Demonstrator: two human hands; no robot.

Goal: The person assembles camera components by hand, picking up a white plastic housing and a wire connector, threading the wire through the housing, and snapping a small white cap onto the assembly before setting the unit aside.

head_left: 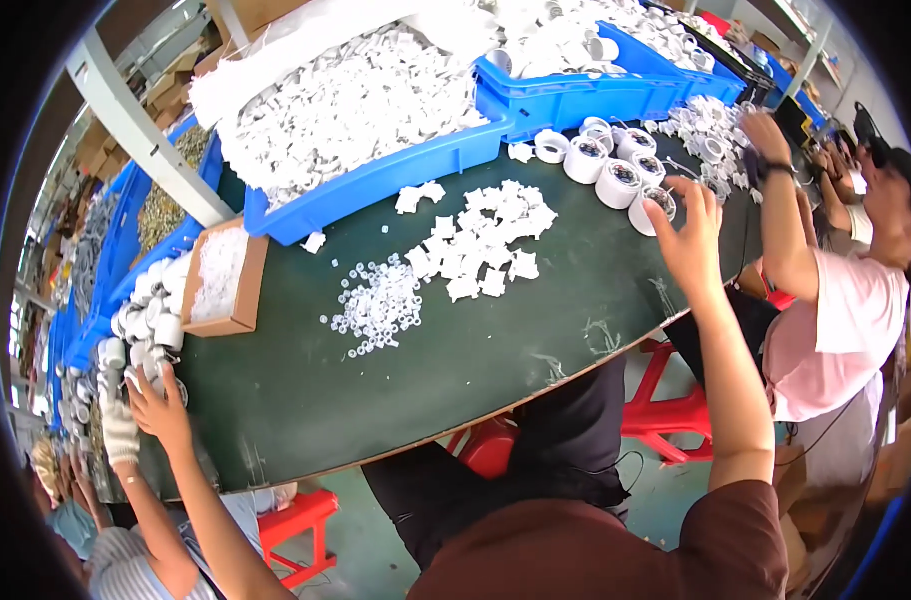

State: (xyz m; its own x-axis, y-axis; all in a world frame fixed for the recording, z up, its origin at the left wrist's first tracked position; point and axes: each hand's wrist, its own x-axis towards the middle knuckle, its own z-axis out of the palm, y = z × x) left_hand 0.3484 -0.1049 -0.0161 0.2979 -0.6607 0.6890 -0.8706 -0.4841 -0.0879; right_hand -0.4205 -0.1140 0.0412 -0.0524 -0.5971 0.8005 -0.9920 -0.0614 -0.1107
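Observation:
My right hand is at the right of the green table, its fingers curved and apart beside the nearest white cylindrical housing. That housing belongs to a cluster of several, with dark and metallic parts showing inside some. At the far left, my left hand stretches its fingers apart over a pile of white cylindrical housings; whether its fingertips touch one is hard to see. Between my hands lie a heap of small translucent rings and a heap of flat white plastic pieces.
Blue bins of white parts line the table's far side. A cardboard box of small clear parts stands left. One co-worker's gloved hand is near my left hand; another co-worker's arm reaches in at right. Red stools stand below.

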